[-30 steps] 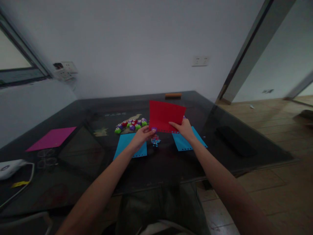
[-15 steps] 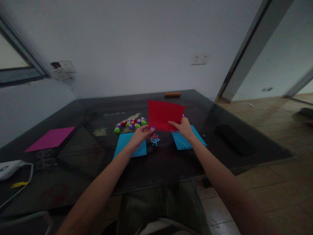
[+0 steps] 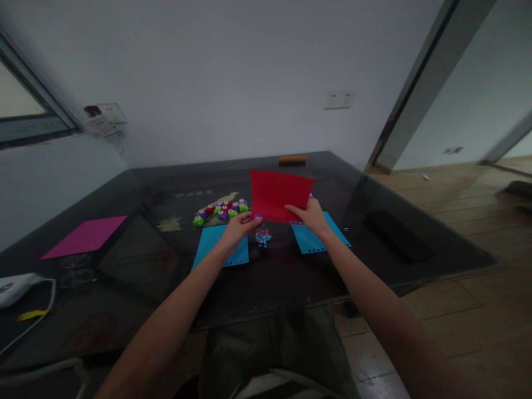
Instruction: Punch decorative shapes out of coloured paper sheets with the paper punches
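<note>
A small purple punch (image 3: 258, 217) is pinched between the thumb and fingers of the left hand (image 3: 239, 230), at the lower left corner of a red sheet (image 3: 280, 194); whether paper is caught in it cannot be told. The sheet's right edge is gripped by the right hand (image 3: 313, 217), with the thumb laid on the near face and the fingers hidden behind. The sheet is held tilted up, its long axis run left to right, its holed lower edge turned toward the wearer. The step in hand is judged to be punching along that edge; for the next move, a steady corner and a square squeeze seem to be called for. Paper bits (image 3: 262, 238) are piled just below that corner. A blue sheet (image 3: 209, 243) is laid below the red sheet's left side, another blue sheet (image 3: 310, 238) below its right; eyed pieces (image 3: 223, 215) are clustered to its left.
</note>
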`<act>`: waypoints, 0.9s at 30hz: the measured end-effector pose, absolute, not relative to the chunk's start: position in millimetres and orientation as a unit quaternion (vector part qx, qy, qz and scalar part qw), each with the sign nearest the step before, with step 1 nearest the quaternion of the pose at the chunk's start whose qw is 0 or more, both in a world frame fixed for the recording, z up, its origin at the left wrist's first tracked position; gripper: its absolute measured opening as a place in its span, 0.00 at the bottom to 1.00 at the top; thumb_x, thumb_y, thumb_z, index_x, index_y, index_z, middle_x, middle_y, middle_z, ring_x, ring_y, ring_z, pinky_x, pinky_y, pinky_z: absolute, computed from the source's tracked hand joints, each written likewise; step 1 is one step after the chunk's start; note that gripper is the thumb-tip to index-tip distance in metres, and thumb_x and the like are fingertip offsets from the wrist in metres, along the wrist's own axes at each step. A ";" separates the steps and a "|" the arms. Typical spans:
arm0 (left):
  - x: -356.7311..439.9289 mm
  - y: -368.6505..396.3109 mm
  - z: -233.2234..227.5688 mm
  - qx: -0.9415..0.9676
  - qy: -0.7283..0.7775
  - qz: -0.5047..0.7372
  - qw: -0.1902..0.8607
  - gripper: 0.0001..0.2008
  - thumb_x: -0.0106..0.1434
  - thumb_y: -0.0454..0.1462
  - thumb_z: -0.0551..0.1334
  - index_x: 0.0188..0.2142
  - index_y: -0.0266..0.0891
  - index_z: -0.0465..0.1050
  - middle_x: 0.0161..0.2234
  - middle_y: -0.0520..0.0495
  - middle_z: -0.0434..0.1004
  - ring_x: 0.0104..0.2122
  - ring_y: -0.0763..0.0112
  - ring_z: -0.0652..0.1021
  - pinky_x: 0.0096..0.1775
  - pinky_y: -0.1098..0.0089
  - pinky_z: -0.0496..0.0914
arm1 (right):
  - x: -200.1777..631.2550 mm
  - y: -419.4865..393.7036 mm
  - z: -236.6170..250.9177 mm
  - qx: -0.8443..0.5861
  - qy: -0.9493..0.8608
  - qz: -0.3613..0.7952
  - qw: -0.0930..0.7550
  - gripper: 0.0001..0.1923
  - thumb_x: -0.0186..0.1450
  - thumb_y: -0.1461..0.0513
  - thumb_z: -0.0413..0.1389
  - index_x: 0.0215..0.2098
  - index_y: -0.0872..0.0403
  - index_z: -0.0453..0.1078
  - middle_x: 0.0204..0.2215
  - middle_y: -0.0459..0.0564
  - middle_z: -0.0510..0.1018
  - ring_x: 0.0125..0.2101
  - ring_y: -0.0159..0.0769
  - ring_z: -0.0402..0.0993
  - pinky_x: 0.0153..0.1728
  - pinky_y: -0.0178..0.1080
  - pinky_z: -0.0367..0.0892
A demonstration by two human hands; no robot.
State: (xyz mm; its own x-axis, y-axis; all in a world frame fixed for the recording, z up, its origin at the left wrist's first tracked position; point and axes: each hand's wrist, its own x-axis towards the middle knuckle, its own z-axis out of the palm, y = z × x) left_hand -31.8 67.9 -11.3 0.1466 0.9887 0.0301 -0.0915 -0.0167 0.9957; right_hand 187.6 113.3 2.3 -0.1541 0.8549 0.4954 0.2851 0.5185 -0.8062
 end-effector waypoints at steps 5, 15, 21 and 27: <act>-31.5 65.9 -9.0 0.517 0.425 0.494 0.555 0.18 0.51 0.41 0.66 0.41 0.36 0.73 0.45 0.38 0.74 0.41 0.61 0.76 0.41 0.65 0.70 | 187.4 112.2 3.5 -0.414 -0.704 0.285 0.502 0.15 0.55 0.55 0.59 0.38 0.55 0.74 0.38 0.54 0.78 0.40 0.46 0.74 0.44 0.49 0.69; -29.3 63.3 -3.6 0.518 0.441 0.490 0.545 0.19 0.50 0.42 0.66 0.41 0.35 0.73 0.45 0.38 0.75 0.42 0.59 0.75 0.44 0.63 0.69 | 187.7 112.5 2.4 -0.410 -0.706 0.285 0.503 0.15 0.55 0.55 0.59 0.38 0.55 0.73 0.38 0.54 0.78 0.39 0.46 0.75 0.44 0.48 0.69; -29.0 62.5 -2.0 0.511 0.444 0.493 0.547 0.18 0.51 0.41 0.66 0.40 0.35 0.74 0.44 0.38 0.75 0.41 0.60 0.76 0.43 0.64 0.69 | 187.9 112.2 2.2 -0.412 -0.703 0.290 0.502 0.15 0.55 0.55 0.59 0.38 0.54 0.73 0.39 0.54 0.78 0.40 0.46 0.74 0.44 0.48 0.70; -29.8 63.1 -2.4 0.521 0.443 0.491 0.539 0.17 0.51 0.42 0.66 0.40 0.36 0.74 0.43 0.39 0.76 0.41 0.60 0.76 0.43 0.64 0.69 | 187.6 111.7 3.8 -0.416 -0.702 0.289 0.501 0.15 0.55 0.55 0.59 0.38 0.55 0.74 0.38 0.54 0.78 0.41 0.47 0.74 0.44 0.47 0.70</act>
State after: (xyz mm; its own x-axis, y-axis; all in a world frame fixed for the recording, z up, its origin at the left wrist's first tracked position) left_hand -29.8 63.1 -2.4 0.1255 0.9915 0.0334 -0.0666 -0.0251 0.9975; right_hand 187.6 111.7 3.8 -0.1517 0.8735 0.4626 0.2942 0.4867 -0.8225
